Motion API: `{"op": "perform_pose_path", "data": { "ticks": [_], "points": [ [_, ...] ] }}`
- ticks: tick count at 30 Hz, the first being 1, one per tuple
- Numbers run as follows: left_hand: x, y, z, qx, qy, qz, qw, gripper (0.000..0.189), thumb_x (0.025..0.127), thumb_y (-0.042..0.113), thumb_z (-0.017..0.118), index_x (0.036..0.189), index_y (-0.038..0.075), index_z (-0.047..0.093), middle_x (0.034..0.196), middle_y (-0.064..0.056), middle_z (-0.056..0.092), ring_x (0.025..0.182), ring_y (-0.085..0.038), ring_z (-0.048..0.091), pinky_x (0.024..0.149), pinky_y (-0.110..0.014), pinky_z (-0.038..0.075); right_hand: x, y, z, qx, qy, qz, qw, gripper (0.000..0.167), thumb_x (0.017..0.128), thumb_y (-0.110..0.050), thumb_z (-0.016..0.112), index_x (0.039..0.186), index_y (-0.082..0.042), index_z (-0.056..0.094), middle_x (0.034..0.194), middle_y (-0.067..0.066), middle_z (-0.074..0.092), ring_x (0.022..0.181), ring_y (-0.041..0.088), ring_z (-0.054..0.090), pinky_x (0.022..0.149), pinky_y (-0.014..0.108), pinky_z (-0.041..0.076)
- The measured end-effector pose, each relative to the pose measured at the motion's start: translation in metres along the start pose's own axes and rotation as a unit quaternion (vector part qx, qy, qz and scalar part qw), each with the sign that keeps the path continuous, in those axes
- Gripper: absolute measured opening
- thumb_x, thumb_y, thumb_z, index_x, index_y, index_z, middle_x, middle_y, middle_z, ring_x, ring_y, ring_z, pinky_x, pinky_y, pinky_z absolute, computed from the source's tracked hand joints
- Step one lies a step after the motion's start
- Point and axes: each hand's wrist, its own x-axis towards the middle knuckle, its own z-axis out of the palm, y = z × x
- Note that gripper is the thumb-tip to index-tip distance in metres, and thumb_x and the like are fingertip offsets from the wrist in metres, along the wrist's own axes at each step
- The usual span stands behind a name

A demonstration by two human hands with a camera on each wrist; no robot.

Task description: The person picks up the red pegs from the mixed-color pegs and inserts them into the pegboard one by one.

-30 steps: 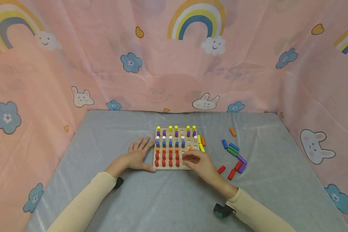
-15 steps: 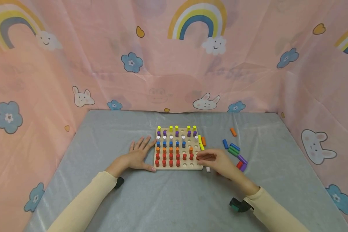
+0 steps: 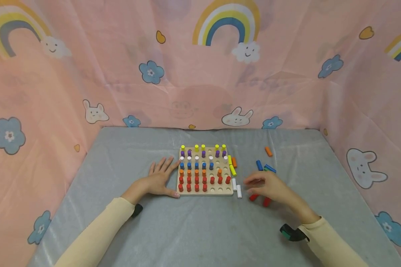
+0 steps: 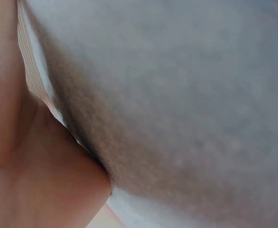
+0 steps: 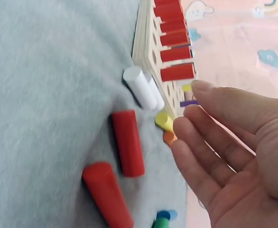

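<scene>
A wooden pegboard (image 3: 217,192) stands mid-table, with rows of red, orange, blue, white, purple and yellow pegs upright in its holes. Fingers spread, my left hand (image 3: 158,180) rests at the board's left edge. Over the loose pegs right of the board hovers my right hand (image 3: 267,185), its fingers loosely bent and nothing between them. Two red pegs (image 5: 128,142) lie under it on the cloth. Beside the board's right edge are two white pegs (image 3: 239,191). The right hand hides part of the loose pile in the head view.
Yellow pegs (image 3: 233,170) and an orange peg (image 3: 234,162) lie against the board's right side. Farther right are a blue peg (image 3: 259,165) and another orange peg (image 3: 268,151). Grey cloth (image 3: 137,144) covers the table, with a pink printed curtain (image 3: 200,85) around it.
A red peg now stands at the right end of the second row from the front. My right hand has let go of it and moved right. My left hand stays put.
</scene>
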Motion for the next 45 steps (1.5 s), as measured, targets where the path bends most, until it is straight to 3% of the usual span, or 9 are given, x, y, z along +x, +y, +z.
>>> {"op": "perform_pose_path", "data": {
  "ticks": [5,14,27,45],
  "points": [
    [-0.001,0.0,0.0,-0.003,0.001,-0.002,1.0,0.123,0.072,0.069,0.075,0.161,0.024,0.003,0.169,-0.012,-0.008,0.155,-0.041,-0.009,0.118,-0.07,-0.003,-0.002,0.008,-0.003,-0.039,-0.021,-0.009,0.999,0.026,0.082,-0.015,0.08,0.107,-0.012,0.075,0.108,0.003,0.074,0.1,0.019,0.068,0.087,0.031,0.056],
    [0.0,-0.001,0.001,0.001,0.001,0.001,1.0,0.122,0.073,0.069,0.075,0.161,0.024,0.003,0.169,-0.012,-0.008,0.155,-0.041,-0.009,0.118,-0.07,-0.002,-0.009,0.016,-0.004,-0.046,-0.064,-0.007,0.9968,0.025,0.082,-0.014,0.079,0.106,-0.017,0.075,0.111,0.001,0.07,0.102,0.013,0.061,0.09,0.021,0.051],
    [0.0,-0.002,0.001,-0.007,0.001,0.006,1.0,0.123,0.072,0.07,0.074,0.161,0.023,0.002,0.168,-0.012,-0.009,0.155,-0.041,-0.01,0.118,-0.07,-0.003,-0.008,0.026,0.003,-0.021,-0.06,0.008,0.9979,0.022,0.082,-0.01,0.079,0.102,-0.018,0.077,0.106,0.001,0.068,0.094,0.009,0.056,0.081,0.02,0.049],
    [0.0,-0.002,0.002,-0.001,0.009,0.007,0.9999,0.123,0.072,0.069,0.075,0.161,0.023,0.004,0.169,-0.013,-0.007,0.155,-0.041,-0.007,0.118,-0.07,-0.002,-0.007,0.029,0.007,-0.03,-0.039,-0.018,0.9986,0.017,0.081,-0.012,0.08,0.097,-0.019,0.078,0.097,-0.001,0.069,0.086,0.005,0.055,0.075,0.019,0.048]
  ]
}}
